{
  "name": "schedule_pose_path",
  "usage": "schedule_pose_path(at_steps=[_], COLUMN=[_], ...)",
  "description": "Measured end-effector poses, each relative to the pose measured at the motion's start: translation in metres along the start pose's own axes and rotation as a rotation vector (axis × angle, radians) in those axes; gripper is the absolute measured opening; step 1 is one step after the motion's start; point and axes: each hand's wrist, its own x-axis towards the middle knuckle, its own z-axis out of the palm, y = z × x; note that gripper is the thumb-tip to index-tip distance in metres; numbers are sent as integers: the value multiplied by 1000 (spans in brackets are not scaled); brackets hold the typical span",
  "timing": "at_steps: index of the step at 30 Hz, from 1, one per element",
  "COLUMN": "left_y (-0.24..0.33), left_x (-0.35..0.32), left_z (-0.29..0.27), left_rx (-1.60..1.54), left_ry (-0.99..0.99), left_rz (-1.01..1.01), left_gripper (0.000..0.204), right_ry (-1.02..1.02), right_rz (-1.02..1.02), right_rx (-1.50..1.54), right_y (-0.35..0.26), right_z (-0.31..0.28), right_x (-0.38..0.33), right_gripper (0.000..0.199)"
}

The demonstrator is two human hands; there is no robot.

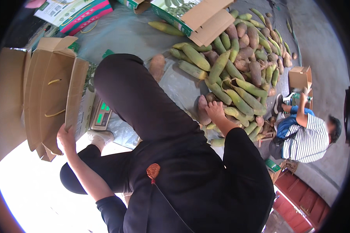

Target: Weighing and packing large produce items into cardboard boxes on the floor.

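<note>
My left hand (67, 139) holds the near edge of an open cardboard box (46, 93), which stands on a digital scale (101, 116) with a lit green display. Two yellow cord handles show on the box's inner wall; its bottom is hidden. On the right, my right hand (216, 110) reaches down to the edge of a large vegetable pile, fingers somewhat spread. Its thumb side is against a pinkish-red radish (203, 110), and long green radishes (237, 101) lie beside it. The hand does not appear wrapped around any of them.
A single reddish radish (157, 66) lies beyond my raised knee. Another open carton (206, 23) overlaps the pile's far side, and a printed box (74, 15) sits at the far left. At right, a person in a striped shirt (309, 136) handles a small carton (300, 77).
</note>
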Motion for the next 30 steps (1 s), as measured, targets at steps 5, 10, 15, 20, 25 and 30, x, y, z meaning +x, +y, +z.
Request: schedule_pose_path(at_steps=[5,10,15,20,25,30], left_y=[14,2,5,6,5,3], left_x=[-4,0,-6,-17,-20,-18], left_z=[-11,-4,-4,-3,1,5], left_rx=[139,164,213,166,191,182], left_ry=[-60,-51,-81,24,-17,30], left_rz=[-100,-122,-118,-29,39,65], left_gripper=[28,30,30,18,14,16], right_ry=[-44,74,277,416,682,728], right_rz=[-11,242,194,133,-231,-667], right_rx=[-40,377,769,1494,1597,1770], right_y=[1,22,60,42,14,-24], right_z=[0,-37,-44,-147,-295,-420], right_x=[18,31,48,55,58,56], right_gripper=[29,50,77,68,65,65])
